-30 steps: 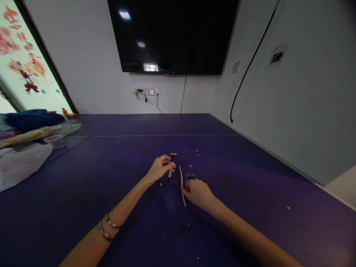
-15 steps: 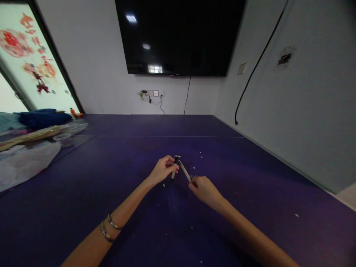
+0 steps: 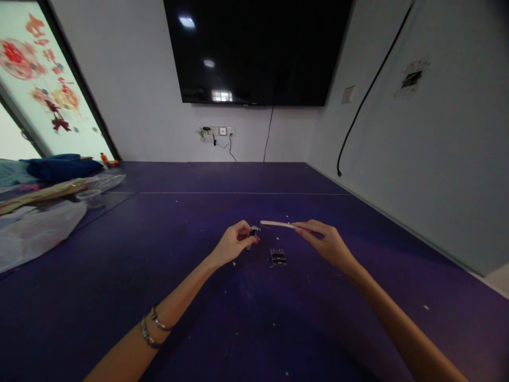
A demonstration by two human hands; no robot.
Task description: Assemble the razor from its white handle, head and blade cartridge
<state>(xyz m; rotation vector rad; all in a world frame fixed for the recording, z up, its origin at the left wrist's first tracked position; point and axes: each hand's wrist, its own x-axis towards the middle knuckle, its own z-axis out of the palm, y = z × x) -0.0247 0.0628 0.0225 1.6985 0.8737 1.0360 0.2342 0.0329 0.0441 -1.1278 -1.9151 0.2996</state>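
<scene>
The right hand (image 3: 328,241) pinches a pale toothbrush (image 3: 278,224) by one end above the worktop (image 3: 191,329); its long axis runs nearly crosswise, head pointing left toward the razor (image 3: 253,232) clasped in the left hand (image 3: 231,243), its handle slanting down-left. Nearer lies a clear case (image 3: 278,257).

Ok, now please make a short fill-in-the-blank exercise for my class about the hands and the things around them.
1. The slim pale stick is held in the person's ____.
2. The small T-headed tool is held in the person's ____.
3. The number of hands touching the small case is ____.
4. The black television is mounted on the ____.

Missing words: right hand; left hand; zero; wall.
</scene>
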